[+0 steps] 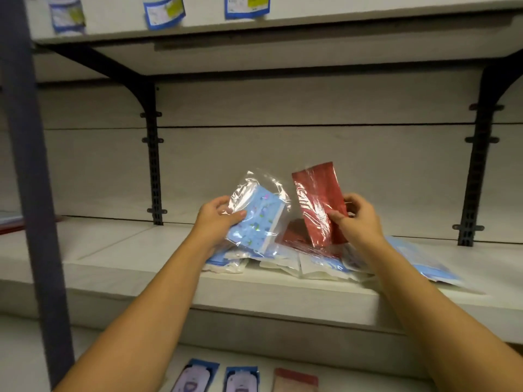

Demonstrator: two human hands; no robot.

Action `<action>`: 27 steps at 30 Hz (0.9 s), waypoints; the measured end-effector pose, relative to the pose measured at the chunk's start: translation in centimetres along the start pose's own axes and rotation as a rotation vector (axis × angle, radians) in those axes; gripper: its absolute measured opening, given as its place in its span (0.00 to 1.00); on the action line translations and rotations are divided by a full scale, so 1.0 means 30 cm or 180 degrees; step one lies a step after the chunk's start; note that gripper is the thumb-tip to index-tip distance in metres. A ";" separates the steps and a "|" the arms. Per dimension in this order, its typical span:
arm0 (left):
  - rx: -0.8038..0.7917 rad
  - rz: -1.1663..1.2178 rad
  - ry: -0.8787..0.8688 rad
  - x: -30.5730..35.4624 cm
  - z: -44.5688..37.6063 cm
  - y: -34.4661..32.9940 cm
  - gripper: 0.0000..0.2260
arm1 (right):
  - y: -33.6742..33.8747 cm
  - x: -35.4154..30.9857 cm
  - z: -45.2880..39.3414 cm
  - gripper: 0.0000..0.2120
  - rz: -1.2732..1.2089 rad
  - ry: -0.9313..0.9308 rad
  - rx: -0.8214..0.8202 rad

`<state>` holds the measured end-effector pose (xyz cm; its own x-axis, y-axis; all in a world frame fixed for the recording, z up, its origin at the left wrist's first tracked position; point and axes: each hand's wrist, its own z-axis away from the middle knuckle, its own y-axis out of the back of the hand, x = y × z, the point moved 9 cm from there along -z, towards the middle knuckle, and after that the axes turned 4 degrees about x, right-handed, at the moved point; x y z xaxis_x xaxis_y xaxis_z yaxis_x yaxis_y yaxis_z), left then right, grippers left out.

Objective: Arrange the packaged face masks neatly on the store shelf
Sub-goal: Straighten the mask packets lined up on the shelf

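Fingers (pixel 226 215) of the left hand (pixel 216 219) are being curled round a blue pack (pixel 254 222), while a red pack (pixel 318 199) is being pinched by the right hand (pixel 356 219). Both packs are being held tilted just above a loose pile (pixel 297 261) of masks lying on the middle shelf (pixel 141 267), near its front edge.

Single head view, close, facing forward and down at the shelf (pixel 283 295)

Your left hand (pixel 218 219) and right hand (pixel 358 219) are bare, forearms too (no sleeves, gloves, watch or rings showing).
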<state>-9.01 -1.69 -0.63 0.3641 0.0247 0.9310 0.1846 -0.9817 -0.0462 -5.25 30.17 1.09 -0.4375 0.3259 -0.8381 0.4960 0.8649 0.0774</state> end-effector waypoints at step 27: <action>0.2256 -0.0040 -0.0723 0.270 0.701 1.691 0.08 | -1.237 -0.682 1.006 0.11 -0.2056 -0.0119 -0.1459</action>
<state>22.51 -47.32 -3.04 0.5237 0.1490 0.8388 0.7067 -0.6258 -0.3301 7.93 -20.10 -0.93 -0.5039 -0.3002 -0.8099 -0.2094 0.9521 -0.2227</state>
